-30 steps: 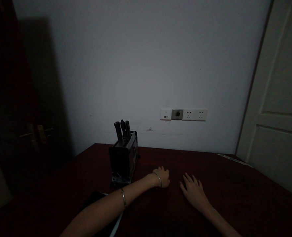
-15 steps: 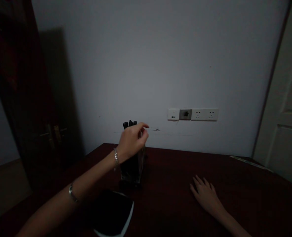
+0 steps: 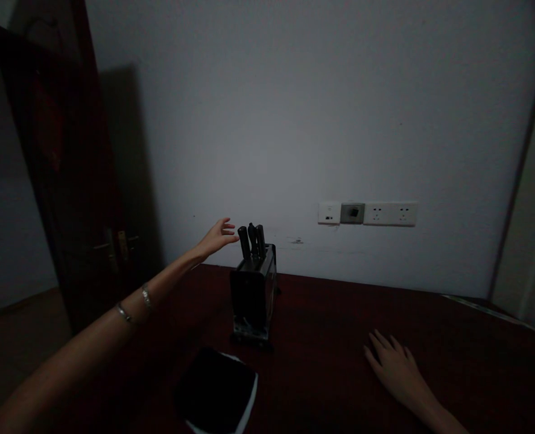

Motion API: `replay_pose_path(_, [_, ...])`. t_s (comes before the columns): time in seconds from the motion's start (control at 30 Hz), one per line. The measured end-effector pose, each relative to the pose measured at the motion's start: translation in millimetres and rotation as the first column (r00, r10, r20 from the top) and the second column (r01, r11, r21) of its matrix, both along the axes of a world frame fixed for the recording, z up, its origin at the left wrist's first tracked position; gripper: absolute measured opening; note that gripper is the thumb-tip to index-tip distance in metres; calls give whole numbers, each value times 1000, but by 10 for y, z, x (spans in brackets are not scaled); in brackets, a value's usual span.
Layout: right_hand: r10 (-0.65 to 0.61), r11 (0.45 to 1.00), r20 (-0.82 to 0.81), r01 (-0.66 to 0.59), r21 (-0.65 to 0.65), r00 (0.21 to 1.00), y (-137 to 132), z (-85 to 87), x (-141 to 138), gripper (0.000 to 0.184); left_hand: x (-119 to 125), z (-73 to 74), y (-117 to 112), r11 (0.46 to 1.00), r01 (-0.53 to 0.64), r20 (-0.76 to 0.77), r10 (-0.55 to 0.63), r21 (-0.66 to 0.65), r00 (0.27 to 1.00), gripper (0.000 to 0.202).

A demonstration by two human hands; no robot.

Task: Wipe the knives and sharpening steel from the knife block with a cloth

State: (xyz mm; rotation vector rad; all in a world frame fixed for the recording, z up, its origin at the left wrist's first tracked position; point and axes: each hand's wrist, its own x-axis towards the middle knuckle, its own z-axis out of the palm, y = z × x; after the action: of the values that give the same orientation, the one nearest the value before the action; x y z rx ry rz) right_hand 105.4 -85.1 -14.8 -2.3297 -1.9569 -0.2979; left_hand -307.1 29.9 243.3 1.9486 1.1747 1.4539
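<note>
A dark knife block (image 3: 253, 295) stands upright on the dark red table (image 3: 321, 319), with three black knife handles (image 3: 251, 240) sticking out of its top. My left hand (image 3: 217, 236) is raised just left of the handles, fingers spread and holding nothing, not touching them. Two bracelets show on that forearm. My right hand (image 3: 396, 371) lies flat on the table at the lower right, fingers stretched out and empty.
A black pad with a white edge (image 3: 217, 392) lies on the table in front of the block. A row of wall sockets (image 3: 367, 213) sits above the table. A dark door (image 3: 68, 181) stands at the left, a light door (image 3: 534, 229) at the right.
My left hand rose from the table to the top of the knife block, then moved off to the left of the handles and spread its fingers. My right hand stayed flat.
</note>
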Motion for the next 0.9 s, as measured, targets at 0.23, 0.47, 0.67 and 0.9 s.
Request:
replay_pose_path(0.23, [26,999,-9,-25,46,1000,-6,-24,8,56,-33,-168,22,955,216,23,-216,-201,976,52])
replay_pose_path(0.47, [19,1000,-23,-20,-14,1000,-44,66,-26,57,32,-274,122,941,257,70,-248,-220,966,41])
replay_pose_path(0.67, [15,1000,-12,-15,10,1000,-27,17,-14,56,161,-379,205,965,195,156,-168,-176,973,39])
replay_pose_path(0.9, [4,1000,-12,-5,-24,1000,-17,22,-6,58,304,-497,359,987,95,220,-64,-129,973,21])
